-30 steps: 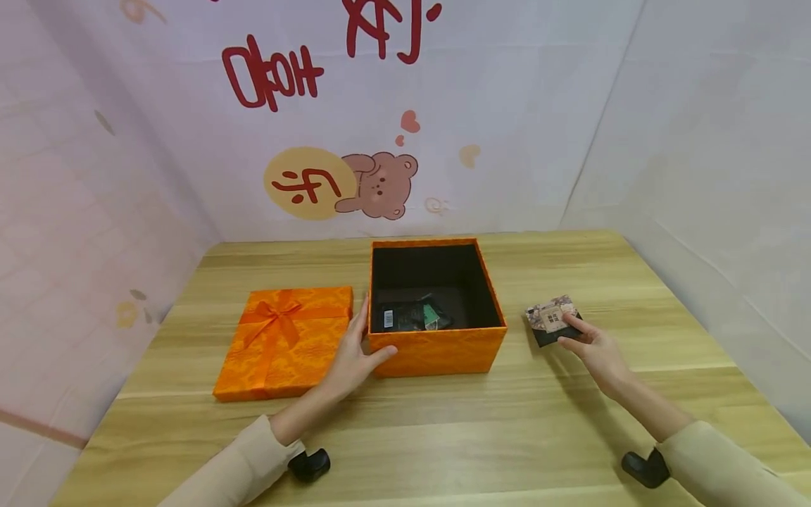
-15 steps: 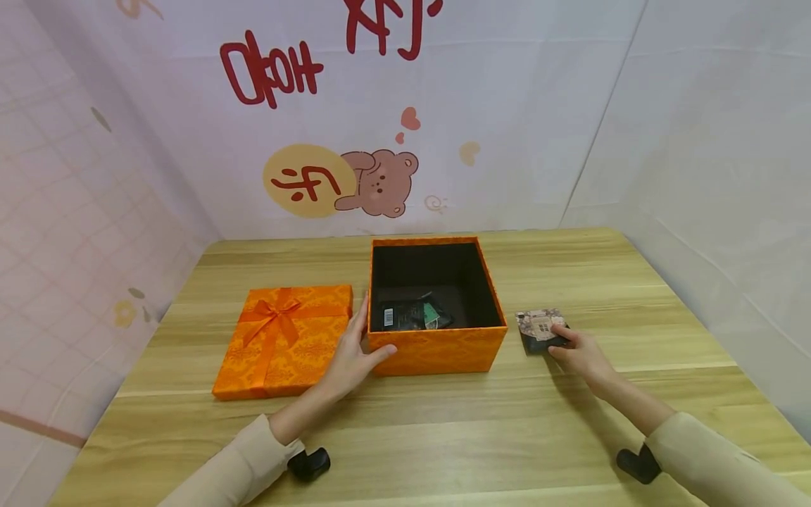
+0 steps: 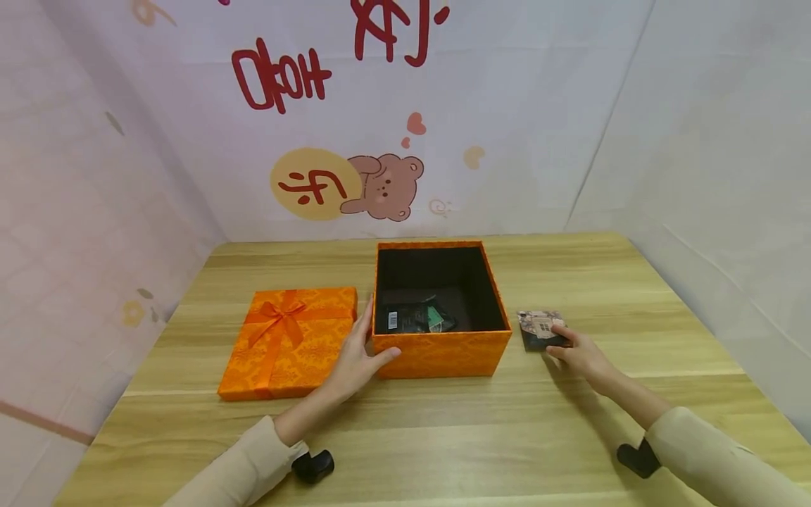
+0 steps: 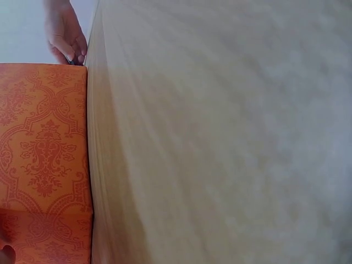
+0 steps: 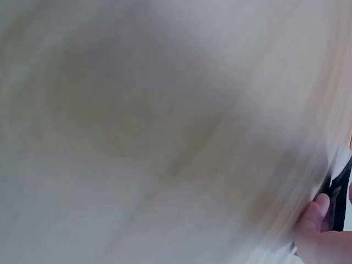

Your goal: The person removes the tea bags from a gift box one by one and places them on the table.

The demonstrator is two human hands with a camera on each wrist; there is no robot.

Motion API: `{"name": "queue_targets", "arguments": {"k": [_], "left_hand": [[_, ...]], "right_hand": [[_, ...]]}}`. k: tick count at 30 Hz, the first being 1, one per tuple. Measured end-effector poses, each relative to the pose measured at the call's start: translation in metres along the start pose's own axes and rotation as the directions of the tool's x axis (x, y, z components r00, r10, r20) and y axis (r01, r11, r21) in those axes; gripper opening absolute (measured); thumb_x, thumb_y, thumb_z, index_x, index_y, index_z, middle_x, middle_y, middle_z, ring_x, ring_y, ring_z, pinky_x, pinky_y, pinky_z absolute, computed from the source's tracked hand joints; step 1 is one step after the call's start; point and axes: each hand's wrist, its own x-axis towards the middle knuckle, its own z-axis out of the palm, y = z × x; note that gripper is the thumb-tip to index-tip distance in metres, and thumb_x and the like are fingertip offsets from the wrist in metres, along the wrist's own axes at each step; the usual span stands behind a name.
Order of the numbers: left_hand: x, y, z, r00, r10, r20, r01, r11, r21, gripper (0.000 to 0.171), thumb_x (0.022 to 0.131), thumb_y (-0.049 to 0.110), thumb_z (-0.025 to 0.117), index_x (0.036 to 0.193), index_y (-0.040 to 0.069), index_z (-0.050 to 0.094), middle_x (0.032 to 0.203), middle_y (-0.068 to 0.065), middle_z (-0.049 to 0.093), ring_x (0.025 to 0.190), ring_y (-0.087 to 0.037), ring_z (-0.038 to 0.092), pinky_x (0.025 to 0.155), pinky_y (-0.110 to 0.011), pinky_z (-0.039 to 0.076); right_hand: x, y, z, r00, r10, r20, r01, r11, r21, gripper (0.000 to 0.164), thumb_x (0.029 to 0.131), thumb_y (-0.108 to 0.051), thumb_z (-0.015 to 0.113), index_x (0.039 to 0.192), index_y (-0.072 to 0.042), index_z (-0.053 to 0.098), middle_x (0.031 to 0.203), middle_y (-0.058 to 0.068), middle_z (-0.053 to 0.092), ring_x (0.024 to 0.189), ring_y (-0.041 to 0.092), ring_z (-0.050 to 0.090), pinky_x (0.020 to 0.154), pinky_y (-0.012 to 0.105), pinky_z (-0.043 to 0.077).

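Orange patterned box (image 3: 443, 355), open at the top, dark lining; it stands on a wood-grain table (image 3: 443, 436). Its matching lid (image 3: 310, 352), ribbon bow (image 3: 283, 317) uppermost, lies off to the person's left, near the box.

Left hand (image 3: 357, 362): at the box's near left corner, thumb on the front wall, fingers along the side wall. Thumb and fingers stand apart, fairly straight, touching but not curled round anything that I can see. Reads as a steadying contact.

Right hand (image 3: 581, 354): thumb and fingers pinched together on the near right part of a small flat packet (image 3: 540, 334) — floral print above, black below. The packet is outside the box, just beyond its right wall. Cannot tell whether its underside touches the table; the right wrist view is mostly blur, with only the hand and a dark edge at the lower right.

Inside the box, toward the left front: dark packaging (image 3: 415, 318) with a barcode label (image 3: 393, 320) and a green patch (image 3: 434, 316). Number of pieces unclear.

Step in hand, judged: handling the packet beside the box. Next move would call for a clear choice at the pinch — keep it firm to lift, or part the fingers cleanly to leave the packet flat — with the box kept steady.
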Motion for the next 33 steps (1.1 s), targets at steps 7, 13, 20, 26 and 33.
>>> {"name": "queue_targets", "arguments": {"k": [7,13,20,26,33], "left_hand": [[0.0,-0.001,0.001,1.0,0.004,-0.003,-0.004,1.0,0.005,0.093,0.078,0.021,0.072,0.146,0.004,0.01,0.149,-0.02,0.019,0.133,-0.036,0.024,0.103,-0.046,0.029],[0.0,-0.002,0.001,1.0,-0.023,0.008,0.023,0.999,-0.035,0.093,0.079,0.012,0.071,0.148,0.009,0.008,0.151,-0.015,0.016,0.133,-0.036,0.025,0.102,-0.047,0.03],[-0.001,0.019,-0.002,0.998,-0.055,0.021,0.055,0.998,-0.042,0.091,0.079,0.003,0.069,0.146,0.002,0.008,0.15,-0.017,0.015,0.134,-0.034,0.024,0.103,-0.046,0.029],[-0.002,0.037,-0.004,0.996,-0.085,0.028,0.086,0.996,-0.012,0.09,0.079,0.003,0.068,0.146,0.0,0.008,0.149,-0.02,0.015,0.134,-0.036,0.023,0.105,-0.044,0.027],[0.002,0.045,-0.01,0.994,-0.108,0.033,0.109,0.993,-0.032,0.091,0.08,0.004,0.069,0.146,0.002,0.007,0.15,-0.019,0.014,0.135,-0.031,0.022,0.107,-0.039,0.024]], "right_hand": [[0.004,0.004,-0.008,0.998,0.02,0.065,-0.019,1.0,-0.01,0.065,0.092,-0.014,0.052,0.138,0.016,0.017,0.111,0.034,0.049,0.099,0.036,0.051,0.08,0.037,0.045],[0.004,0.008,-0.013,0.994,-0.003,0.106,-0.004,0.998,0.069,0.061,0.091,-0.01,0.05,0.135,0.018,0.017,0.073,-0.001,0.049,0.062,0.008,0.043,0.055,0.021,0.039],[0.002,0.012,-0.02,0.987,0.026,0.161,-0.037,0.997,0.066,0.067,0.091,-0.02,0.051,0.138,0.014,0.016,0.065,-0.003,0.049,0.056,0.006,0.042,0.05,0.019,0.039],[0.002,0.015,-0.027,0.986,0.035,0.162,-0.052,0.994,0.096,0.068,0.094,-0.024,0.048,0.14,0.01,0.012,0.057,-0.007,0.044,0.047,0.003,0.033,0.044,0.017,0.032],[-0.004,0.007,-0.027,0.995,0.005,0.097,-0.014,0.995,0.097,0.06,0.097,-0.017,0.042,0.142,0.008,0.012,0.058,-0.004,0.042,0.046,0.004,0.032,0.044,0.023,0.031]]}}
